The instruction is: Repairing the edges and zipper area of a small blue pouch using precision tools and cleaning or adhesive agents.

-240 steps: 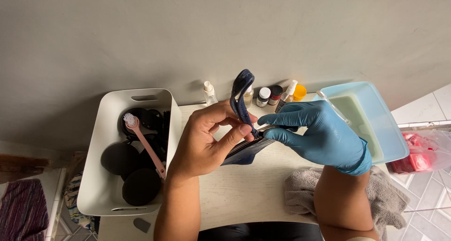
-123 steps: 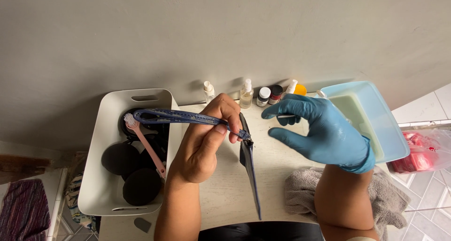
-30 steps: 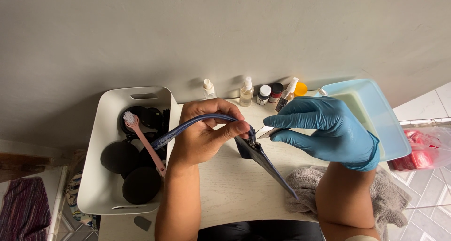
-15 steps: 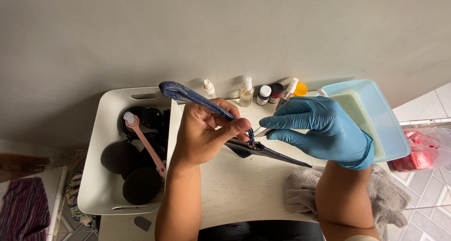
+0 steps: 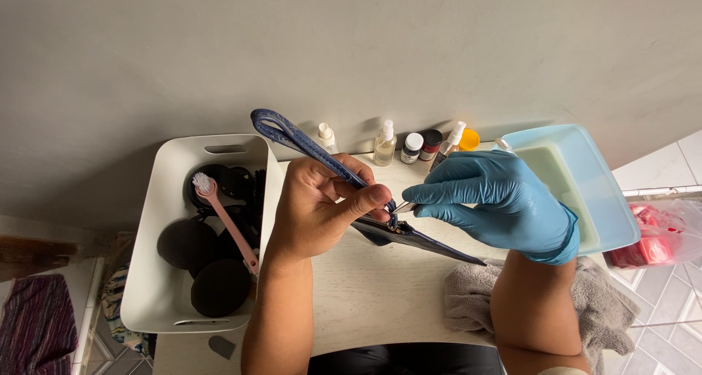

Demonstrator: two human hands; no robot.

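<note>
The bare left hand [image 5: 322,207] pinches a slim navy-blue strap [image 5: 307,144] with textured surface and metal fitting, held above the bench [image 5: 380,294] centre. The gloved right hand [image 5: 497,199] grips a small tool [image 5: 404,207] at its fitting.

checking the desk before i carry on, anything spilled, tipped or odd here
Nothing spilled or tipped. The small bottles stand upright by the wall, and the pink brush lies inside the white bin. The only mismatch: right hand wears a blue glove, left hand is bare.

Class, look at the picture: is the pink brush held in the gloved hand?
No: the pink brush lies in the white bin, apart from the gloved right hand.
</note>
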